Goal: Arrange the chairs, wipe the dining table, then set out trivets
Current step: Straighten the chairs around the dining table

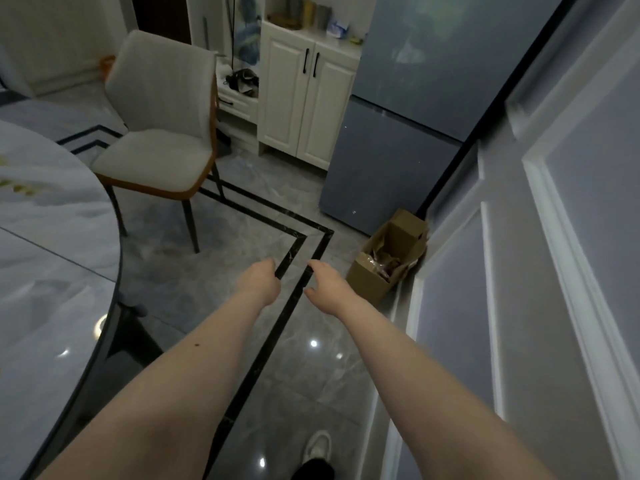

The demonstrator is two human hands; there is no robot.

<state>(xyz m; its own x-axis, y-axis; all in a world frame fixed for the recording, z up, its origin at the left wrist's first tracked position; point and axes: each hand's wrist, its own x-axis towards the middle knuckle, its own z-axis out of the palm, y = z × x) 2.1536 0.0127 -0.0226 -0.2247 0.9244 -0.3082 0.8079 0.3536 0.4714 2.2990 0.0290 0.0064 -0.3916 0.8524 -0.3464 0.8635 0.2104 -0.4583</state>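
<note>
A light grey upholstered chair [156,133] with an orange-brown trim and dark legs stands at the far edge of the round marble dining table [45,271], seat facing the table. Both my arms stretch forward over the floor. My left hand [259,282] hangs with fingers curled downward and holds nothing. My right hand [322,285] is beside it, fingers loosely apart, also holding nothing. Both hands are well short of the chair, about a chair's length away. No trivets or cloth are in view.
An open cardboard box [388,258] sits on the floor against the right wall. A blue-grey fridge [398,126] and a cream cabinet [304,95] stand behind the chair. The glossy tiled floor [242,220] has black border lines. My shoe [317,448] shows at the bottom.
</note>
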